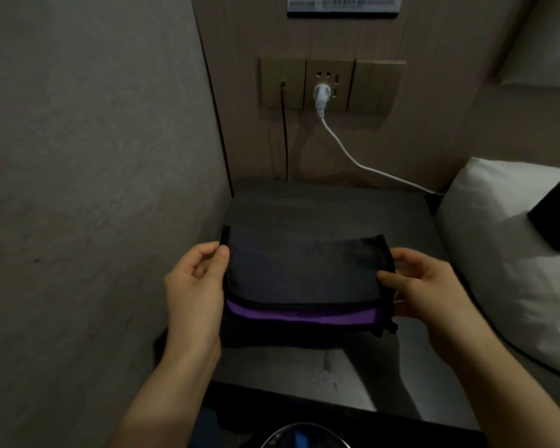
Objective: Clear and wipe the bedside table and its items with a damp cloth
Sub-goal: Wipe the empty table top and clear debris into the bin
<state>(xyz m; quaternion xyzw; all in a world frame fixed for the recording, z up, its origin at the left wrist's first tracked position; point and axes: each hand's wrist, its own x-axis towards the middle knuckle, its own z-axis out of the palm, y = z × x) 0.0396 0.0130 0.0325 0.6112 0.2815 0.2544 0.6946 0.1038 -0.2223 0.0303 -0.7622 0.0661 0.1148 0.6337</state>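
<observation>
A folded dark grey cloth (304, 273) with black edging and a purple inner layer is held flat above the dark bedside table (330, 208). My left hand (194, 286) pinches its upper left corner between thumb and fingers. My right hand (427, 286) grips its right edge, thumb on top and fingers curled underneath. The tabletop behind and below the cloth shows no other items.
A wall socket panel (332, 84) holds a white plug, whose cable (362, 163) runs down to the right behind a white pillow (511, 253). A black cable (285, 137) hangs from the left panel. A black object (556, 218) lies on the pillow. A grey wall (94, 189) bounds the left. A round metal bin rim (304, 436) sits below.
</observation>
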